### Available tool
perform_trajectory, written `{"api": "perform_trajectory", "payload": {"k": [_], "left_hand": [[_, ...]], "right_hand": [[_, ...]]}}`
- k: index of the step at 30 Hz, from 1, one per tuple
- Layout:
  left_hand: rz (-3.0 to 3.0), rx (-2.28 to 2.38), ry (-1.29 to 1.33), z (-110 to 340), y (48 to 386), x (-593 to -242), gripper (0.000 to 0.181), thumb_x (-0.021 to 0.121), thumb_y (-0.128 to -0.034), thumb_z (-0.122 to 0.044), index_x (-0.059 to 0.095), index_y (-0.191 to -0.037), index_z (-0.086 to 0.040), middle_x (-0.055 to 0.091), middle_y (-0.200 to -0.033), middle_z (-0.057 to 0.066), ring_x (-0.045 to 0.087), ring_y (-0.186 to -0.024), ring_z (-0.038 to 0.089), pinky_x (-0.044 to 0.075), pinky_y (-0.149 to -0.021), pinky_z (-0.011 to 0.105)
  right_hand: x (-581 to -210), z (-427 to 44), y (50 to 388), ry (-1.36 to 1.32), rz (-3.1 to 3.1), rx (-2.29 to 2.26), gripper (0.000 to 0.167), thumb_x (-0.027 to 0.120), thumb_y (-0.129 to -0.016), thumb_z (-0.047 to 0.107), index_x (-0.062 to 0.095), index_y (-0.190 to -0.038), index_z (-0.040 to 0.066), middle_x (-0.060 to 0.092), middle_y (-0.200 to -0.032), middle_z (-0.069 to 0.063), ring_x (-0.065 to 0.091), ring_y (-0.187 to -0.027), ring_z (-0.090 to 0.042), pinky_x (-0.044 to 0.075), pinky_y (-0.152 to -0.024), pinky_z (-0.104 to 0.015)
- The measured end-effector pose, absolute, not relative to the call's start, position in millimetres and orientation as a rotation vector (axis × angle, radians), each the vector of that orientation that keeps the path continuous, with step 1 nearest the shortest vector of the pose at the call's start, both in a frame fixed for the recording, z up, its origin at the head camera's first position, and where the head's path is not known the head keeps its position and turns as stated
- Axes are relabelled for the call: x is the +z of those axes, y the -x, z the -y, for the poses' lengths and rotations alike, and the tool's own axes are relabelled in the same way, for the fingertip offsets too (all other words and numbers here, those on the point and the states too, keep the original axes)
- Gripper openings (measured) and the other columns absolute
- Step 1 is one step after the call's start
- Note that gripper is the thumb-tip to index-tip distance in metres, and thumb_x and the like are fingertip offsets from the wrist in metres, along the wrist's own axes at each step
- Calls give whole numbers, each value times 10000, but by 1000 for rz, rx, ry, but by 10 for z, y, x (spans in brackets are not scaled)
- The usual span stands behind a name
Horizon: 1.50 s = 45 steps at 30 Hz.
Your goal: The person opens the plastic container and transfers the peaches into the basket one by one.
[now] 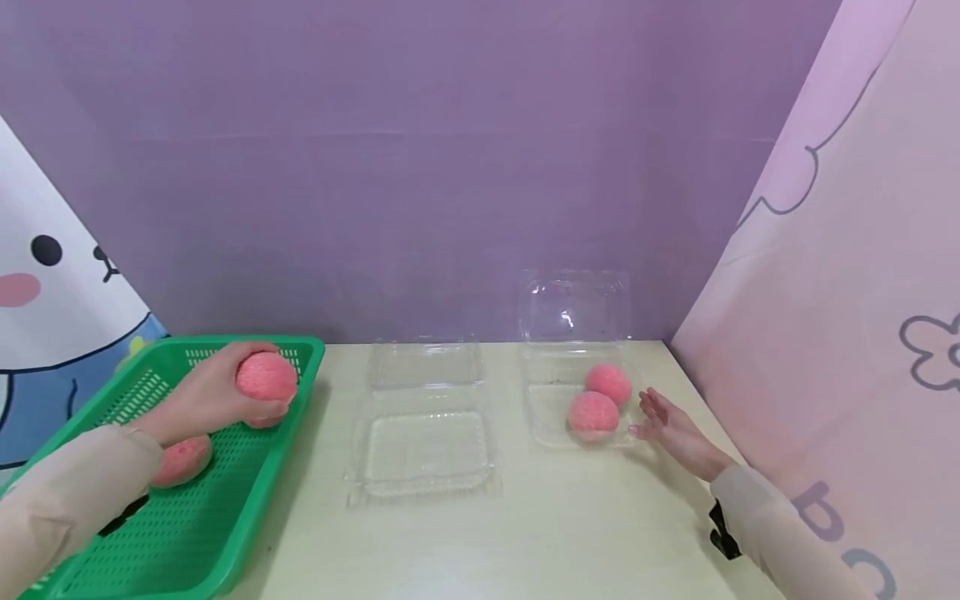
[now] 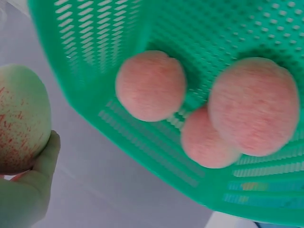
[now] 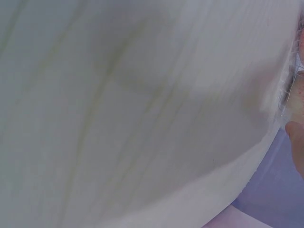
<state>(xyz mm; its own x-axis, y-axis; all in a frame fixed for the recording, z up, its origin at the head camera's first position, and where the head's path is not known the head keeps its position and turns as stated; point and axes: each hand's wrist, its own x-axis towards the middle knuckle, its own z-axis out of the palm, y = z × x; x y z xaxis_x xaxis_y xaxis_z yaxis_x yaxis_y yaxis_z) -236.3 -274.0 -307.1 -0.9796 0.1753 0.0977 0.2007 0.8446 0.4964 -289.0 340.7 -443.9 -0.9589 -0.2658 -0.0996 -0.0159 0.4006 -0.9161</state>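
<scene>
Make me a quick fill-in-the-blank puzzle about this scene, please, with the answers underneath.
1. A round, pink, peach-like fruit is in the person's ____ hand.
2. The rectangular, perforated plastic basket is coloured ____.
3. The clear plastic box nearer the right hand contains ____ similar fruits.

Missing words: left; green; two.
</scene>
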Motion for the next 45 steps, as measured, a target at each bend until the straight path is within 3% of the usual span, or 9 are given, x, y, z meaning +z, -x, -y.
{"api": "perform_trajectory", "payload": {"k": [8,15,23,30,34,39,45], "left_hand": [[3014,-731,331,2973,2383,-3242,868,722,-709,-508,355,-1350,-53,403,-1314,214,438,-1098,378,489,-738,526],[3041,-656,405,3145,2406,-3485,764,783,-664,-409,482,-1259,-35,568,-1122,125,511,-955,267,454,-631,320],[3080,-504,478,3194,2442,-3713,696,799,-611,-318,523,-1177,-23,595,-1002,59,536,-834,188,458,-634,331],[3155,-405,486,3167,2462,-3773,758,787,-584,-319,482,-1216,-32,519,-1162,172,499,-998,313,469,-760,520],[3201,-349,460,3170,2464,-3779,833,784,-588,-355,443,-1287,-59,441,-1282,191,454,-1087,354,472,-748,540],[3230,-282,510,3177,2479,-3793,846,789,-584,-362,436,-1303,-88,390,-1318,160,496,-1032,333,492,-685,470],[3233,-226,626,3189,2529,-3838,691,807,-589,-297,473,-1188,-215,379,-1252,60,525,-918,225,457,-606,321]], "right_hand": [[-4400,-3425,2869,254,-2427,-1597,899,568,-894,171,-127,-1434,-11,-32,-1519,-215,-1,-1382,-407,83,-1085,-579],[-4417,-3405,2869,246,-2415,-1597,900,569,-894,185,-123,-1438,-3,-29,-1523,-204,3,-1385,-393,97,-1090,-552],[-4421,-3408,2862,252,-2397,-1615,907,573,-891,164,-132,-1434,-8,-44,-1519,-213,-12,-1383,-404,87,-1089,-571],[-4415,-3410,2857,240,-2400,-1610,901,570,-893,173,-127,-1439,5,-39,-1523,-201,-5,-1386,-396,85,-1088,-573],[-4406,-3400,2869,250,-2391,-1624,896,568,-894,160,-126,-1438,0,-39,-1523,-207,-5,-1387,-398,95,-1088,-573],[-4416,-3399,2875,249,-2385,-1631,904,575,-890,159,-126,-1438,-2,-37,-1522,-209,-5,-1387,-398,98,-1088,-572],[-4426,-3409,2868,231,-2376,-1634,903,571,-892,154,-134,-1437,3,-46,-1522,-208,-10,-1387,-398,90,-1090,-573]]}}
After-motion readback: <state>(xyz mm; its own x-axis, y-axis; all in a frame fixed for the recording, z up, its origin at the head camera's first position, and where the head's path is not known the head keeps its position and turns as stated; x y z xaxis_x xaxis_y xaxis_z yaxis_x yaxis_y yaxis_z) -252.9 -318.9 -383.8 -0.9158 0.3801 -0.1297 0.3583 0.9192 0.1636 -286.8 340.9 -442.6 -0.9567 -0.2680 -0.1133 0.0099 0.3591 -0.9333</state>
